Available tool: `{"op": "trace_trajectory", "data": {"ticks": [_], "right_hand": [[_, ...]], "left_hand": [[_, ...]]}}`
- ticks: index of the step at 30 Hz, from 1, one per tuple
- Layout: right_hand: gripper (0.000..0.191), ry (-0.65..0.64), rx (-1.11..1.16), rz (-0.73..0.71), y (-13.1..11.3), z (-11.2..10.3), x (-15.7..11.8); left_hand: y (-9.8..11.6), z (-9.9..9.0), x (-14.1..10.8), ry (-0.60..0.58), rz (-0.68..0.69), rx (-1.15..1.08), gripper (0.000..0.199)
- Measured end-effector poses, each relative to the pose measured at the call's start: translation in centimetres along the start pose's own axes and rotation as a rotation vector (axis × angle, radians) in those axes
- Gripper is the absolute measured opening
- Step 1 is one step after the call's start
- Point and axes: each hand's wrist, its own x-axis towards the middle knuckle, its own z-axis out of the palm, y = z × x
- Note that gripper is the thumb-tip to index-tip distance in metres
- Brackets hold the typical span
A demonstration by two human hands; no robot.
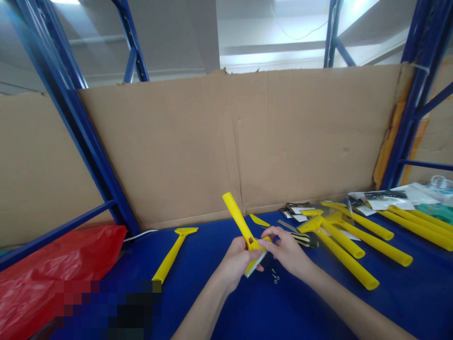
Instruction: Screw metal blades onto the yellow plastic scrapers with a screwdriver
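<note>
A yellow scraper [238,216] is held between both hands at the middle of the blue table, its handle tilted up and to the left. My left hand [235,264] is closed round its head, where a pale metal blade edge shows along the lower side. My right hand [284,249] pinches at the other side of the head, thumb and index finger together on it; any small part between them is too small to make out. Small screws and nuts [275,276] lie on the table just below my right hand.
Several yellow scrapers [348,259] lie at the right, near a black-and-yellow tool [303,240] and small packets [299,208]. Another scraper [171,255] and a red plastic bag [71,259] are on the left. Cardboard [184,151] stands behind, between blue posts.
</note>
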Motion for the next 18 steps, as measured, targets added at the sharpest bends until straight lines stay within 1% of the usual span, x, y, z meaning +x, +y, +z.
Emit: {"op": "trace_trajectory", "data": {"ticks": [2, 5, 10, 12, 15, 18], "right_hand": [[0.007, -0.044, 0.041, 0.001, 0.0, -0.2, 0.0], [0.006, -0.066, 0.082, -0.007, -0.1, -0.4, 0.1], [0.012, -0.205, 0.221, 0.105, 0.1, -0.6, 0.2], [0.015, -0.228, 0.221, 0.109, 0.0, -0.8, 0.1], [0.023, -0.17, 0.179, 0.081, -0.2, -1.5, 0.2], [0.027, 0.0, 0.052, 0.032, -0.1, -3.3, 0.8]], "left_hand": [[-0.1, 0.0, 0.0, 0.004, -0.017, 0.004, 0.012], [-0.2, 0.0, 0.0, 0.019, -0.028, -0.01, 0.013], [-0.1, 0.4, -0.2, 0.016, -0.062, -0.047, 0.01], [-0.1, 0.5, -0.2, 0.006, -0.068, -0.051, 0.01], [0.0, 0.5, -0.1, 0.033, -0.068, -0.064, 0.011], [0.0, 0.1, 0.0, 0.157, -0.108, -0.089, 0.013]]}}
